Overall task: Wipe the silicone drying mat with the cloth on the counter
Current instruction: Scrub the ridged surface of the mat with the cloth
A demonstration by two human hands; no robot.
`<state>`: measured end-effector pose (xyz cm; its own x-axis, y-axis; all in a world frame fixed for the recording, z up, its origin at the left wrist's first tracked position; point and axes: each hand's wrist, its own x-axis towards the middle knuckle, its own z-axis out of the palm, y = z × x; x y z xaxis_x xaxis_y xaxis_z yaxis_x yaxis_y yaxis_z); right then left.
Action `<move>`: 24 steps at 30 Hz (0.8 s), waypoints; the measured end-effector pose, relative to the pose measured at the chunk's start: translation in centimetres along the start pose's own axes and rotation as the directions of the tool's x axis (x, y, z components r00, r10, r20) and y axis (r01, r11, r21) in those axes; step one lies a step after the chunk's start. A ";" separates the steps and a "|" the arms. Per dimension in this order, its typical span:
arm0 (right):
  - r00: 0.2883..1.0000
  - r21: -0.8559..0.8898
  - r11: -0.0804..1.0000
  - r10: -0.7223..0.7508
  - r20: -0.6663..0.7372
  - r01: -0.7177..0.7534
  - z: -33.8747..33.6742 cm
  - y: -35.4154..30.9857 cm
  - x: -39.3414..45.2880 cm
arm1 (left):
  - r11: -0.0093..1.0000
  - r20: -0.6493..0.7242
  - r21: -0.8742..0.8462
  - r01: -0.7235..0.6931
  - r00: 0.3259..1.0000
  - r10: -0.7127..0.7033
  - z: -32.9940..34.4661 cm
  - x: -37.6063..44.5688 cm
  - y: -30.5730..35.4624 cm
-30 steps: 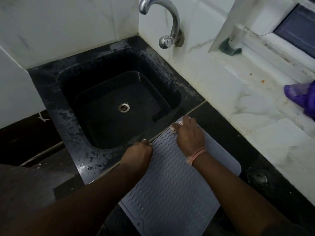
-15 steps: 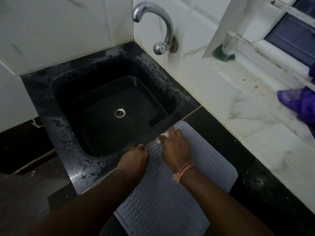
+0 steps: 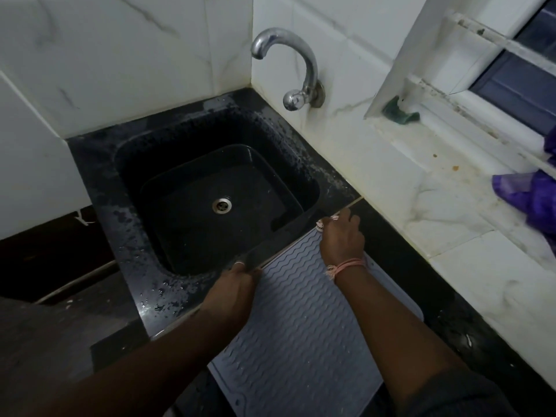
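Your silicone drying mat (image 3: 304,332) lay flat on the black counter (image 3: 406,266), its far edge just beside the sink (image 3: 210,191). Your right hand (image 3: 341,236) pressed a small pale cloth (image 3: 323,223) onto the mat's far corner, fingers curled over it. Your left hand (image 3: 233,285) gripped the mat's left edge. The sink held only its drain (image 3: 222,204) and scattered droplets.
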<state>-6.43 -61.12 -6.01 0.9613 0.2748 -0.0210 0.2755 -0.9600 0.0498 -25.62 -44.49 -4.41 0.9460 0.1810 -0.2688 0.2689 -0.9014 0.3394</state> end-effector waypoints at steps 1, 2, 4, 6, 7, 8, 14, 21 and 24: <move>1.000 -0.002 1.000 0.002 0.005 -0.002 -0.1 -0.1 0.0 | 1.000 -0.024 0.004 0.027 0.999 -0.027 0.2 -1.0 -0.8; 1.000 0.000 1.000 0.007 0.010 -0.007 -0.3 -0.2 0.0 | 0.998 -0.048 0.013 0.062 0.997 -0.061 0.4 -2.0 -1.6; 1.000 0.022 0.999 0.023 0.017 -0.024 -0.6 -0.6 -0.2 | 0.986 -0.059 -0.041 0.159 0.985 -0.161 1.0 -3.6 -2.7; 0.999 0.049 0.998 0.033 0.018 -0.034 -1.0 -1.3 -1.0 | 0.979 -0.031 -0.101 0.175 0.983 -0.179 1.4 -4.1 -3.1; 0.999 0.051 0.998 0.030 0.016 -0.031 -1.2 -1.9 -1.7 | 0.977 -0.027 -0.127 0.170 0.984 -0.174 1.4 -4.1 -3.0; 1.000 0.052 0.998 0.023 0.013 -0.024 -1.4 -2.5 -2.6 | 0.975 -0.022 -0.146 0.168 0.985 -0.173 1.2 -3.9 -2.9; 0.990 0.095 0.985 -0.142 -0.003 0.142 -1.7 -8.5 -11.2 | 0.979 -0.039 -0.117 0.169 0.984 -0.175 0.8 -3.6 -2.6; 0.920 0.019 0.920 -0.392 0.012 0.392 -1.1 -8.3 -12.4 | 0.972 -0.002 -0.153 0.180 0.983 -0.183 0.4 -3.9 -3.2; 0.926 -0.053 0.925 -0.377 0.015 0.377 -1.0 -5.6 -8.6 | 0.968 0.018 -0.168 0.185 0.983 -0.184 0.6 -4.1 -3.6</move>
<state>-16.24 -58.09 -5.14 0.7862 0.6157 -0.0530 0.6178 -0.7810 0.0914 -30.56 -42.18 -5.04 0.8768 0.3372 -0.3427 0.4656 -0.7732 0.4306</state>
